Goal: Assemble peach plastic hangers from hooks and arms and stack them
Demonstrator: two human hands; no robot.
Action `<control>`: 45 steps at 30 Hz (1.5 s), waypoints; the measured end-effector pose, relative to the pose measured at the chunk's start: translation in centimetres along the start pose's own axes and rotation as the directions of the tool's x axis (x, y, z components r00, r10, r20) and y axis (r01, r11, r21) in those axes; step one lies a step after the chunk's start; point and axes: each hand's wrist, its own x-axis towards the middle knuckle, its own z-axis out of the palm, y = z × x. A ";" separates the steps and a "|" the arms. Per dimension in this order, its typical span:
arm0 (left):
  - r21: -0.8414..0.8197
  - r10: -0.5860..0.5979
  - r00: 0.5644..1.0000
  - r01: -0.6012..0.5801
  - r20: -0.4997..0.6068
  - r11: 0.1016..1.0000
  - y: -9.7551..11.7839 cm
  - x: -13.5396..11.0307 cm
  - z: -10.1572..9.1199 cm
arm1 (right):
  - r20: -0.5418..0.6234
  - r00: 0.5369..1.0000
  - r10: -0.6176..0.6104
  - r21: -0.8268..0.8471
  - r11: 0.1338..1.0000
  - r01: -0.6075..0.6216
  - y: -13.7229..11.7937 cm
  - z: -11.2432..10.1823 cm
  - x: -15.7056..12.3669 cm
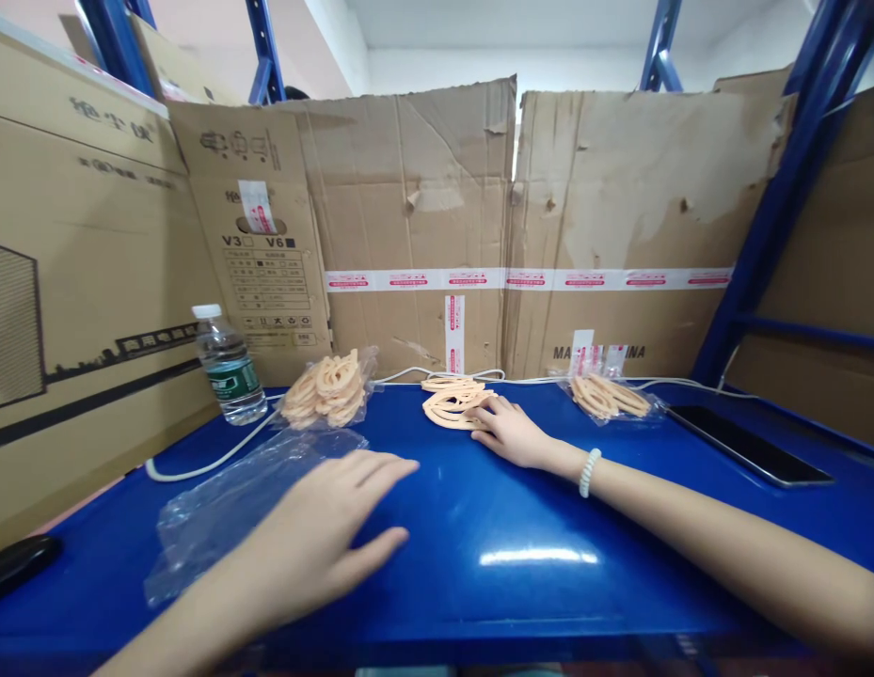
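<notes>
My right hand (511, 431) is at the far middle of the table, its fingers closed over the right edge of some flat peach-coloured looped pieces (447, 407) with oval cut-outs. Whether it grips one piece or more is hidden. My left hand (330, 527), fingers stretched and thumb apart, hovers over the blue tabletop holding nothing. Beside and partly behind it lies a crumpled clear plastic bag (211, 512). A larger heap of similar peach pieces (330, 387) rests on clear plastic at the back left. More peach pieces (606, 397) lie in a clear bag to the right.
A water bottle (230, 367) with a white cap stands at the back left, near a white cable (197, 475). A black phone (751, 442) lies at the right. Cardboard panels (415, 226) wall the blue table (479, 602). A dark object (20, 564) is at the left edge.
</notes>
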 end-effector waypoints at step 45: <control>-0.764 -0.266 0.905 -0.093 -0.332 0.639 0.2 10.2 7.5 | 0.097 0.945 0.313 0.870 0.434 -0.233 -3.3 -2.1 -2.7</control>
